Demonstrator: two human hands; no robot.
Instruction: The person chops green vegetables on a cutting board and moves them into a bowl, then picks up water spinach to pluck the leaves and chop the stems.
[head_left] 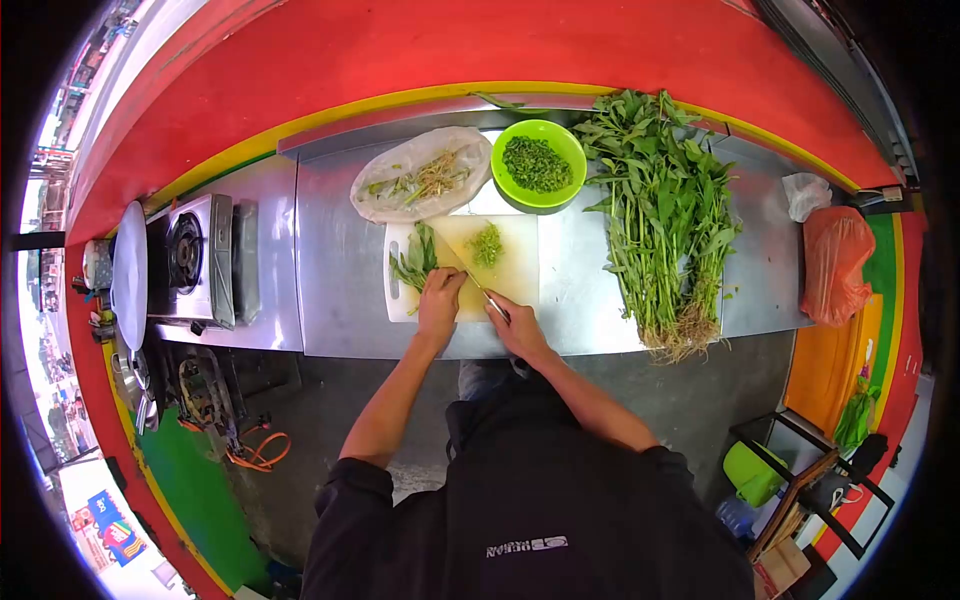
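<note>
My left hand is closed around a bunch of leafy greens on the white cutting board. In my right hand is the handle of a knife, its blade angled up and left beside the greens and my left fingers. A small pile of chopped green stems lies on the board, right of the blade. Behind the board stands a lime-green bowl with finely chopped greens in it. Left of the bowl, a clear plastic bag holds root ends and stem scraps.
A large bundle of leafy greens with roots lies on the steel counter to the right. A gas stove stands at the left. An orange-red plastic bag sits at the far right, and a red wall rises behind.
</note>
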